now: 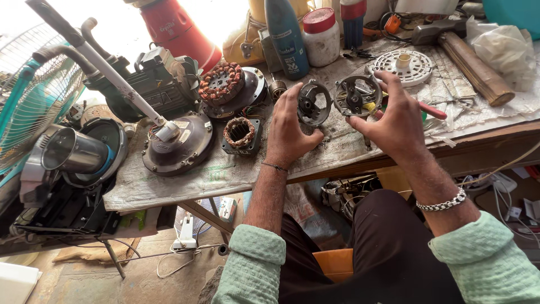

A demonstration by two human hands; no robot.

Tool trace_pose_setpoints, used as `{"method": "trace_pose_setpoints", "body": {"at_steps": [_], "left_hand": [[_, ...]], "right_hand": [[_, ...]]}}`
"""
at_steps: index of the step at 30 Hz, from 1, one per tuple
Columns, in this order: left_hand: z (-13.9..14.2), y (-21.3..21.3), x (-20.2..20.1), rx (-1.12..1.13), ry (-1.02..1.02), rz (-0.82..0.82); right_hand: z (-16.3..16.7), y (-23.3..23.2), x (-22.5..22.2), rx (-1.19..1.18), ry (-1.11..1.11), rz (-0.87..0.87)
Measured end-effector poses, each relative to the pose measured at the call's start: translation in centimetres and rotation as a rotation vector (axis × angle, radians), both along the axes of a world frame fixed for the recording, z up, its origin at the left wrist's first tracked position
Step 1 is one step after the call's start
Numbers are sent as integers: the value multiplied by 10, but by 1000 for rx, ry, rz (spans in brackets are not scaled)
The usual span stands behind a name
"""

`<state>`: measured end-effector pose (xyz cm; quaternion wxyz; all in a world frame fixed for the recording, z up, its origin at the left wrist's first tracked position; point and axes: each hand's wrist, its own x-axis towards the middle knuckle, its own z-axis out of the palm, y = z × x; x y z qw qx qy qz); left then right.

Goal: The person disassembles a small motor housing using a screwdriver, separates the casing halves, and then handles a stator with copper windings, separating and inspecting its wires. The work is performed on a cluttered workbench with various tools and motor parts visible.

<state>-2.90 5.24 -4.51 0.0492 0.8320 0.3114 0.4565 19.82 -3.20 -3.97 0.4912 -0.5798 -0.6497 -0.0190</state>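
My left hand (289, 126) grips a round grey metal motor end cover (314, 103) and holds it upright above the bench. My right hand (394, 115) holds a second round metal end cover (356, 95) next to the first, with its open inner face toward me. A yellow and red tool handle (432, 110) also lies in the right hand and sticks out to the right. Both covers hang just over the cloth-covered workbench (225, 171). A small square stator with copper windings (241, 134) sits on the bench left of my left hand.
A dark round fan motor housing (179, 147), a larger copper-wound stator (222, 83), a water pump (160, 81), a blue bottle (287, 36), a white jar (322, 36), a white plastic disc (402, 66) and a hammer (467, 56) crowd the bench. A fan grille (34, 95) stands at left.
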Motion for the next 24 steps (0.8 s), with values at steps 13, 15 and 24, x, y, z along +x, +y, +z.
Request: {"method": "trace_pose_setpoints", "body": {"at_steps": [13, 15, 24], "left_hand": [[2, -6, -3, 61, -205, 75], [4, -8, -3, 76, -228, 61], [6, -14, -3, 53, -276, 73]], "right_hand": [[3, -5, 15, 49, 555, 200], [13, -11, 14, -89, 460, 145], [19, 0, -1, -322, -102, 5]]}}
